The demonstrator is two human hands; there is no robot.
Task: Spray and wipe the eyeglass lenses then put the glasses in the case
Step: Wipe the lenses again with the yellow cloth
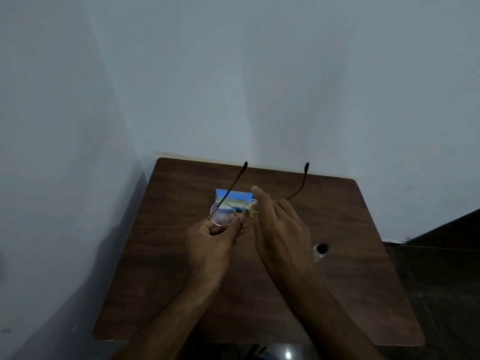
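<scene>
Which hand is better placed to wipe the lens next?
Probably the right hand: it holds the yellow cloth at one lens of the glasses, while the left hand grips the frame by the other lens.

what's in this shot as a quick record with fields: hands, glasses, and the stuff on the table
left hand: pinches the glasses by one lens rim, above the table
right hand: holds a yellow cloth against the other lens
glasses: round thin frame, temples unfolded, pointing away from the person
blue box: on the table behind the glasses
spray bottle: small, dark cap, on the table right of the hands
stage: wiping; glasses not yet in a case
</scene>
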